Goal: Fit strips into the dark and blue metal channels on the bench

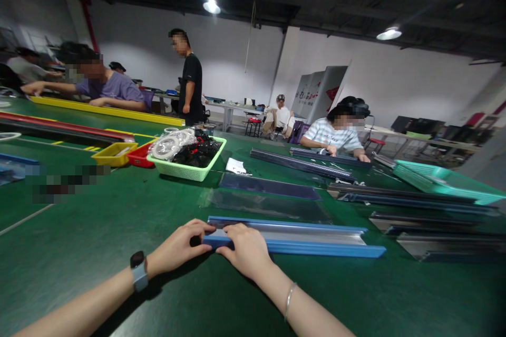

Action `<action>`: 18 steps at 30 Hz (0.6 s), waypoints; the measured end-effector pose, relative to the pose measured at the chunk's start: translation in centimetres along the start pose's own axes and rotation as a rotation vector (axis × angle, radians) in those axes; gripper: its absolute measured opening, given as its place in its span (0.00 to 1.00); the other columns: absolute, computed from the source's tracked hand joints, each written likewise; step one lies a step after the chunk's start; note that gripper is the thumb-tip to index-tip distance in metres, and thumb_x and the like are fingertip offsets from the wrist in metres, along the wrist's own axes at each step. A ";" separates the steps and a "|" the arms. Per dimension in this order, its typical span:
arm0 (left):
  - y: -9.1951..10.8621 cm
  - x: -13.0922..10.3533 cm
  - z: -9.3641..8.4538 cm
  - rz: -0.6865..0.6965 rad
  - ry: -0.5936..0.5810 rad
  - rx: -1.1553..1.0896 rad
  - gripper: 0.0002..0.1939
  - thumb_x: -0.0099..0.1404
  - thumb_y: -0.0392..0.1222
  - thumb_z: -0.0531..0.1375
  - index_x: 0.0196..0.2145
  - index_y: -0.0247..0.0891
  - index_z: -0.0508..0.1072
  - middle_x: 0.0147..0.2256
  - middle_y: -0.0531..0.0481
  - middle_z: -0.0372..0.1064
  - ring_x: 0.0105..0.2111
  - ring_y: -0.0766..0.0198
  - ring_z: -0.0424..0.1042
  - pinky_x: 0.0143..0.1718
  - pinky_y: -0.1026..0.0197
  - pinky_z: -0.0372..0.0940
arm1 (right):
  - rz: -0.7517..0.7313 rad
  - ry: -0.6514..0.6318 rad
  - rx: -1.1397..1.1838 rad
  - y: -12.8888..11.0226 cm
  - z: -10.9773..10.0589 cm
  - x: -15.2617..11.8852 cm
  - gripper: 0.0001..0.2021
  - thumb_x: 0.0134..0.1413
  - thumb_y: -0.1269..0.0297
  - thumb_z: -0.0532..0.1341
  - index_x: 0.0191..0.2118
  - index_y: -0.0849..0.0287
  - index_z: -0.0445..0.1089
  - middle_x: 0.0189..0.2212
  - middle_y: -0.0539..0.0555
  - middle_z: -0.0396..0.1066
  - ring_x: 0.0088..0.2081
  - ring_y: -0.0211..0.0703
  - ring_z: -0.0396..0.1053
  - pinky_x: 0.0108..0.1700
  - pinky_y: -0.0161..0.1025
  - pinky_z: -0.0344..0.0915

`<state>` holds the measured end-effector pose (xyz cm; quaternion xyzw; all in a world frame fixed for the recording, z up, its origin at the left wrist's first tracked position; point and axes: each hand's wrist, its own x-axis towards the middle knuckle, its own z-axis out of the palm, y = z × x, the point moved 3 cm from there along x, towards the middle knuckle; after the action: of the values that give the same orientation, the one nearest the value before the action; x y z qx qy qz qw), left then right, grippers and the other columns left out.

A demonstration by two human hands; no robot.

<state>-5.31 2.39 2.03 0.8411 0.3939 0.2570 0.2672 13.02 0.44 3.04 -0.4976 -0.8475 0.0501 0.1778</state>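
Two bare hands grasp one blue channel (316, 248), which lies lengthwise on the near part of the green desk (118, 237). Left hand (185, 245): grip closed about the channel's left end, thumb on the near side, fingers beyond. Right hand (245, 250): just beside it, grip clasping the near wall, fingertips over the inside. A dark flat panel (269, 188) lies on the far side of the channel. Light green basket (184, 170), filled, stands far left; dark profiles (430, 247) lie to the right.
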 end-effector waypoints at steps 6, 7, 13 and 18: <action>0.1 0.0 0.0 0.003 -0.006 0.011 0.09 0.60 0.48 0.58 0.33 0.39 0.71 0.48 0.49 0.67 0.49 0.60 0.64 0.50 0.59 0.59 | -0.003 0.004 0.003 0.0 0.1 0.0 0.18 0.50 0.52 0.60 0.43 0.58 0.69 0.40 0.54 0.72 0.45 0.46 0.66 0.48 0.40 0.61; 0.1 0.0 0.0 0.004 -0.006 0.011 0.10 0.60 0.48 0.58 0.34 0.40 0.72 0.48 0.48 0.67 0.49 0.60 0.64 0.50 0.59 0.59 | -0.003 0.006 0.004 0.0 0.1 0.1 0.18 0.50 0.52 0.60 0.43 0.58 0.69 0.40 0.54 0.72 0.45 0.46 0.66 0.48 0.40 0.61; 0.0 0.0 -0.1 -0.007 -0.001 0.041 0.10 0.59 0.48 0.58 0.34 0.40 0.72 0.48 0.48 0.68 0.49 0.59 0.65 0.51 0.59 0.59 | 0.006 0.003 -0.003 -0.1 0.0 0.1 0.18 0.50 0.51 0.61 0.41 0.59 0.69 0.40 0.55 0.72 0.44 0.47 0.67 0.48 0.40 0.61; 0.0 0.2 -0.2 -0.006 -0.027 0.070 0.11 0.58 0.49 0.58 0.28 0.39 0.70 0.48 0.50 0.68 0.48 0.59 0.65 0.49 0.60 0.59 | 0.010 -0.012 0.009 -0.1 0.0 0.1 0.19 0.49 0.51 0.61 0.44 0.58 0.69 0.41 0.54 0.72 0.46 0.46 0.67 0.49 0.40 0.60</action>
<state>-5.37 2.62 2.21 0.8521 0.4016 0.2308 0.2437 12.90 0.48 3.10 -0.5006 -0.8459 0.0575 0.1747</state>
